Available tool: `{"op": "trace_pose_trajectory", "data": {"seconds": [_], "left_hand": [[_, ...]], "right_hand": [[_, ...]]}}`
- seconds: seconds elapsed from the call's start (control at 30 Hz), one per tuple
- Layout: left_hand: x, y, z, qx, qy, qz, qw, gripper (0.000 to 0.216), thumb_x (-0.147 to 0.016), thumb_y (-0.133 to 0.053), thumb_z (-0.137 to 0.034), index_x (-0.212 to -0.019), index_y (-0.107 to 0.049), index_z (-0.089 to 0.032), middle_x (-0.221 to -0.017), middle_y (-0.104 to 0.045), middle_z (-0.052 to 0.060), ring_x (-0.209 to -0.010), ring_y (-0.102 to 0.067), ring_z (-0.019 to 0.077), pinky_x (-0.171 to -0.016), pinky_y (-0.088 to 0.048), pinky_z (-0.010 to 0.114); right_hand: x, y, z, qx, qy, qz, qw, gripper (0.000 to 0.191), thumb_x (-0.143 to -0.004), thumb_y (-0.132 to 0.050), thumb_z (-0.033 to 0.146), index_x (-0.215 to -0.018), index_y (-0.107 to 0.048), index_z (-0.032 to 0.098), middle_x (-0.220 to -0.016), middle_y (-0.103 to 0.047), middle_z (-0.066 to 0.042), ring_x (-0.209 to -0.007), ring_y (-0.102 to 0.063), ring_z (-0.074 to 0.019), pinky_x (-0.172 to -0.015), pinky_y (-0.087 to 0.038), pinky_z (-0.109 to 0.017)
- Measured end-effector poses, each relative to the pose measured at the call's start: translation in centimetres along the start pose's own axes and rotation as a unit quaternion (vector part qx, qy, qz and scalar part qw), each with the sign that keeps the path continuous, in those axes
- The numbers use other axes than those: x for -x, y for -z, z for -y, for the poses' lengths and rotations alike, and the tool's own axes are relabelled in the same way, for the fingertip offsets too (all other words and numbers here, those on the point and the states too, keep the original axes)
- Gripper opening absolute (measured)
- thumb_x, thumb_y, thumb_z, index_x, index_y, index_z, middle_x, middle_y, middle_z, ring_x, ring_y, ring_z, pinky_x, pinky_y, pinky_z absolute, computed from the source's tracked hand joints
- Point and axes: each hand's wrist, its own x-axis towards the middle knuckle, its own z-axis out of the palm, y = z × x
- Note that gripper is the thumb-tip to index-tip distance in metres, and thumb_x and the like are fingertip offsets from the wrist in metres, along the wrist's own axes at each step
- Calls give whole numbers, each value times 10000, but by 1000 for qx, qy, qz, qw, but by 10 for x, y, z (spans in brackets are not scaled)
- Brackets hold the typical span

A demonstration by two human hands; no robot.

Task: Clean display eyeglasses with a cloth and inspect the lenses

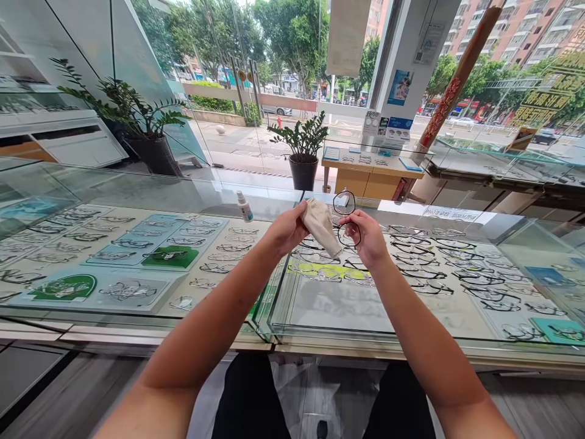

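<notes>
A cloth (321, 224) and a pair of glasses (345, 210) held up over a shop's glass counter (333, 305)

The left hand (291, 230) grips the pale cloth while the right hand (368, 238) pinches the dark-rimmed glasses just beside it; a small spray bottle (245, 207) stands upright on the glass to their left, and rows of spectacles (414, 249) lie inside the counter

Cloth (322, 224) in left fingers (299, 213): matt fabric, creased, soft-looking. Glasses (343, 213) in right fingers (359, 219): rims slightly glossy, metal or plastic, can't tell; lenses clear, smooth. Bottle (244, 207) left of left fingers: smooth plastic. Table (205, 189) under both: glass top, glossy, reflective. Planter (304, 174) beyond fingers: smooth, low sheen. Floor (82, 396) below, nearer side: wood-grain look, smooth.
</notes>
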Motion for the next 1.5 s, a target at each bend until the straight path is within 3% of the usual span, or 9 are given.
{"op": "trace_pose_trajectory", "data": {"seconds": [0.2,0.3,0.43,0.53,0.67,0.9,1.27,1.37,1.5], "left_hand": [[5,-3,-2,27,5,16,999,440,-1187,-455,-253,-1519,-639,-31,-1298,-818,227,-1274,-790,266,-1189,-613,397],[6,-3,-1,41,-5,45,998,452,-1180,-481,-292,-1515,-653,-41,-1352,-797,244,-1335,-766,300,-1237,-583,448],[11,-6,3,47,-28,67,996,394,-1171,-522,-316,-1430,-716,-90,-1336,-808,200,-1381,-741,306,-1279,-546,483],[19,-10,11,36,-40,101,993,387,-1187,-485,-331,-1320,-768,-103,-1315,-814,175,-1435,-704,288,-1319,-503,464],[29,-15,22,-6,-75,150,986,366,-1162,-562,-389,-1177,-822,-131,-1303,-814,164,-1523,-629,303,-1358,-443,433],[32,-13,38,-47,-69,216,973,413,-999,-817,-570,-1168,-833,-193,-1295,-826,102,-1539,-597,318,-1390,-385,462],[54,-28,53,11,11,197,980,272,-1103,-709,-384,-1255,-813,-184,-1272,-822,107,-1470,-669,271,-1333,-481,412],[48,-27,59,14,17,153,988,263,-1091,-717,-367,-1249,-804,-176,-1249,-833,120,-1373,-726,272,-1257,-546,407],[27,-17,44,11,-26,1,1000,226,-1099,-678,-360,-1178,-776,-172,-1040,-822,75,-993,-785,198,-967,-641,321]], "right_hand": [[6,-5,0,106,110,-33,988,182,-821,-768,400,-770,-682,248,-813,-771,-19,-707,-497,-159,-683,-408,-314],[16,-11,2,221,199,-51,953,170,-937,-702,396,-845,-675,256,-841,-744,-15,-742,-541,-187,-722,-440,-352],[30,-17,-4,479,355,-74,800,152,-1039,-616,273,-890,-638,252,-891,-713,-42,-825,-562,-236,-802,-442,-403],[34,-20,-17,625,373,-42,685,179,-1085,-565,213,-919,-622,245,-950,-726,-84,-897,-576,-278,-825,-421,-420],[34,-24,-31,694,367,-48,617,200,-1110,-518,184,-939,-605,241,-965,-705,-115,-909,-569,-303,-808,-400,-426],[37,-26,-28,675,398,-74,617,254,-1153,-438,207,-958,-598,235,-960,-675,-123,-909,-544,-310,-821,-406,-434],[41,-32,-26,520,412,-132,737,228,-1146,-465,274,-949,-580,270,-967,-671,-96,-956,-578,-303,-927,-442,-477],[39,-29,-18,484,447,-173,732,177,-1143,-496,288,-990,-582,273,-976,-686,-86,-941,-617,-288,-929,-462,-480],[27,-15,-3,432,510,-217,711,128,-1135,-536,268,-1011,-568,276,-979,-694,-77,-981,-671,-290,-964,-475,-497]]}}
